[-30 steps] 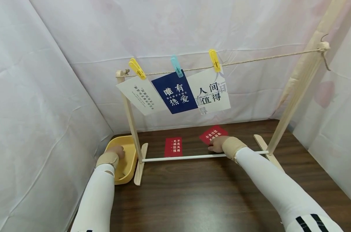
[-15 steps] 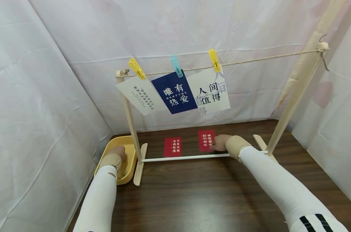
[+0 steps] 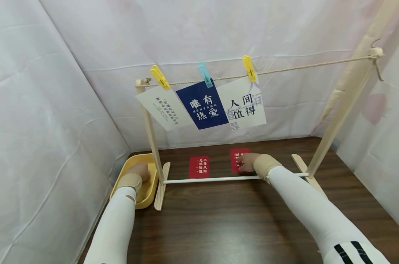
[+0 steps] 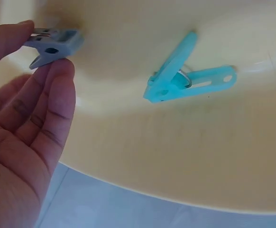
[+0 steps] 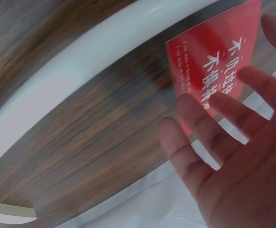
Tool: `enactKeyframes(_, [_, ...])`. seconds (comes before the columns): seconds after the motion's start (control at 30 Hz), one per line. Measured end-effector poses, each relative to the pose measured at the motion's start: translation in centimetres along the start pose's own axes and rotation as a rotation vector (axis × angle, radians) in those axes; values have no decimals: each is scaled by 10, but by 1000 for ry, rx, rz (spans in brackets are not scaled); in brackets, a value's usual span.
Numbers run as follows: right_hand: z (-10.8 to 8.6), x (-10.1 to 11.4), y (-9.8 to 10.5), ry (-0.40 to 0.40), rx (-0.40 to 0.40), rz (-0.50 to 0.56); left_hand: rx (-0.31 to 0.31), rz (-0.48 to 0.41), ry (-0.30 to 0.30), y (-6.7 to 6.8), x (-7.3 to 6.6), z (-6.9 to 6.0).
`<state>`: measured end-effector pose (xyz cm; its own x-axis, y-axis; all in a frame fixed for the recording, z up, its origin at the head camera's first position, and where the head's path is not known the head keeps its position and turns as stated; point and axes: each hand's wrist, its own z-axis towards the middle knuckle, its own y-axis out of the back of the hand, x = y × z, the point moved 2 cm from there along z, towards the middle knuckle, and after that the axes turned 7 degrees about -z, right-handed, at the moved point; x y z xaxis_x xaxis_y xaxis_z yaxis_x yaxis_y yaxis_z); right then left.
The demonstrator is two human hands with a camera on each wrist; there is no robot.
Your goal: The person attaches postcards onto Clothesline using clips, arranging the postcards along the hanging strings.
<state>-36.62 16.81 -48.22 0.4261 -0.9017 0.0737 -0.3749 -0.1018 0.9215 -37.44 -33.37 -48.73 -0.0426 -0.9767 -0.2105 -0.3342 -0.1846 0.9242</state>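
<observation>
In the left wrist view the left hand pinches a grey-blue clip between thumb and fingers, inside the yellow tray. A turquoise clip lies on the tray's inner surface beside it. The right hand is over the right red card, behind the white bar; its fingers are spread in the right wrist view, over the card. Whether the fingertips touch the card I cannot tell. Another red card lies to the left on the table.
A rope spans two wooden posts. From it hang a white card, a blue card and another white card, held by two yellow clips and one light blue clip. A white bar joins the posts low down.
The right red card has turned from tilted to upright as the right hand moved around to its right side. Both hands now appear slightly changed in place; the left remains in the tray.
</observation>
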Motion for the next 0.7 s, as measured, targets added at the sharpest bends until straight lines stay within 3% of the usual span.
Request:
enactKeyframes(0.2, [-2, 7, 2, 16, 37, -9, -10, -60, -23, 8, 0, -3])
enactKeyframes(0.47, [3, -2, 5, 4, 39, 28, -60, -89, -100, 3, 24, 17])
enactKeyframes(0.6, [16, -20, -5, -7, -5, 86, -78, -93, -93, 7, 16, 9])
enactKeyframes(0.7, [19, -26, -5, -74, -29, 108, -89, -105, -65, 13, 4, -3])
